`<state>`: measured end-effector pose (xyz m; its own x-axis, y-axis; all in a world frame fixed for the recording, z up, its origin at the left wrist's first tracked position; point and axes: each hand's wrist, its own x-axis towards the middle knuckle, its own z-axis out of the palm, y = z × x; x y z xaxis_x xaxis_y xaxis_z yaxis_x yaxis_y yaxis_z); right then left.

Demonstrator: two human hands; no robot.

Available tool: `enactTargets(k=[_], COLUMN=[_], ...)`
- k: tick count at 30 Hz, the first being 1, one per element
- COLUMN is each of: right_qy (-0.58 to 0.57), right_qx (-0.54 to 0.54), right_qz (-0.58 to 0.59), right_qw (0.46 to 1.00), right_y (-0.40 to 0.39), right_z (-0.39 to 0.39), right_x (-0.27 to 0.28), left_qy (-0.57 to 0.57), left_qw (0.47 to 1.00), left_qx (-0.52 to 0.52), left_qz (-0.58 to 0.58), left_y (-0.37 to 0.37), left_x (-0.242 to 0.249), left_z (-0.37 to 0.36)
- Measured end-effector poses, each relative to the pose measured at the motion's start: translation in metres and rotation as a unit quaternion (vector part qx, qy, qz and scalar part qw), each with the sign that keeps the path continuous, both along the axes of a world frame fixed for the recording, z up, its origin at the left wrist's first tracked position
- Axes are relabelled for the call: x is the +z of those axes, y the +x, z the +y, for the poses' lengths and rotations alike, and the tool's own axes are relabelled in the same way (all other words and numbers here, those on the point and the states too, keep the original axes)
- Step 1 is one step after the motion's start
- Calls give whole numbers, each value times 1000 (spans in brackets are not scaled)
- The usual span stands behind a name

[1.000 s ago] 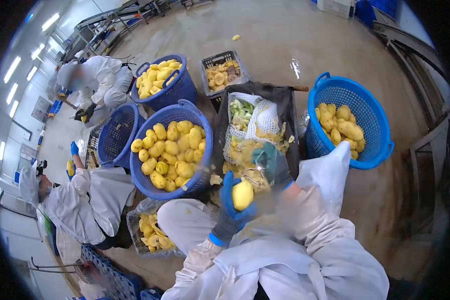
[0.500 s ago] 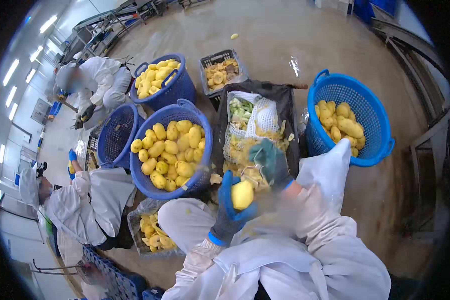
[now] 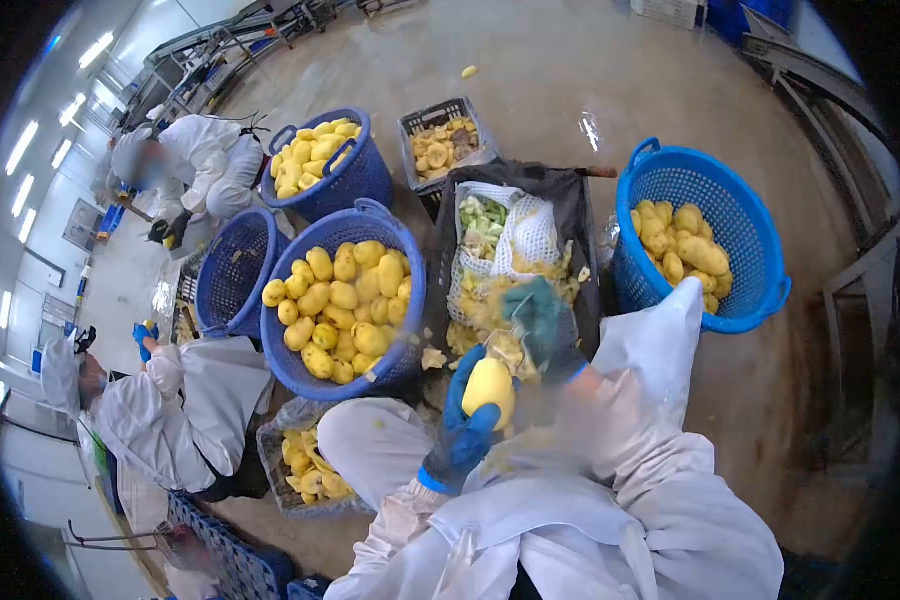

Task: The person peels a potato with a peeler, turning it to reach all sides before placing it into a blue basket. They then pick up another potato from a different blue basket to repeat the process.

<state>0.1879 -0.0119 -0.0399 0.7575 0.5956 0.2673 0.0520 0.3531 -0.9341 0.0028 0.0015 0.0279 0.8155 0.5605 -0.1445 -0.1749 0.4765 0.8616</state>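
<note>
My left hand (image 3: pixel 463 415), in a blue and dark glove, grips a peeled yellow potato (image 3: pixel 489 391) held upright above my lap. Close to its upper right, my right hand (image 3: pixel 540 322) wears a green glove and is closed around a peeler, which is mostly hidden by the fingers. Beneath and beyond both hands is a crate lined with black plastic (image 3: pixel 592 290), with peelings (image 3: pixel 485 300), white netting (image 3: pixel 525 235) and chopped green pieces (image 3: pixel 482 222) in it.
Left of the crate, a blue basket (image 3: pixel 410 270) holds potatoes; behind it another basket (image 3: pixel 370 185) holds peeled ones. A bright blue basket (image 3: pixel 740 225) with potatoes stands right. Trimmings fill two smaller crates (image 3: pixel 470 115). Two people (image 3: pixel 170 400) in white work at left.
The potato has turned more upright in my left hand and shifted slightly right. My right hand stays close to it. At left, a co-worker's blue-gloved hands have moved.
</note>
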Motion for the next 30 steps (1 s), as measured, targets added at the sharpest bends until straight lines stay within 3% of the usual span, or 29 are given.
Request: enactTargets(k=[1,4,6,9,10,12,14,18,19,22,23,25,26,27,30], right_qy=[226,-16,70,70,58,12,11,81,-12,39,10,-13,-21,23,153], right_qx=[104,37,67,24,13,2,59,100,-4,9,-15,25,45,9,41], right_qz=[202,214,115,224,262,223,147,116,0,181,113,137,149,50,275], right_qw=[947,976,989,972,963,975,987,985,1000,983,993,990,988,998,948], right_y=[20,-6,-14,12,23,12,-24,-20,-6,11,-10,-26,-29,-9,15], right_z=[3,-18,-17,-10,-10,-22,-25,-5,-7,-15,-18,-16,-13,-6,-16], right_x=[-24,40,42,8,-5,27,54,17,10,9,35,32,27,-13,1], left_qy=[12,77,76,-13,-58,-207,-367,-371,-379,-364,-358,-371,-374,-378,-394], left_qw=[1000,997,996,999,996,973,919,921,917,921,923,919,919,917,902], left_qx=[1,30,36,14,10,29,80,64,67,83,90,77,69,64,141], left_qz=[-26,-1,1,-41,-64,-98,-123,-105,-108,-111,-106,-106,-106,-107,-106], left_y=[0,-5,-1,0,0,-3,7,10,10,18,18,20,20,19,19], left_x=[4,-10,-12,3,6,-1,1,-27,-23,0,3,-5,-10,-12,-11], left_z=[0,6,8,4,5,2,4,8,8,6,0,-1,2,2,4])
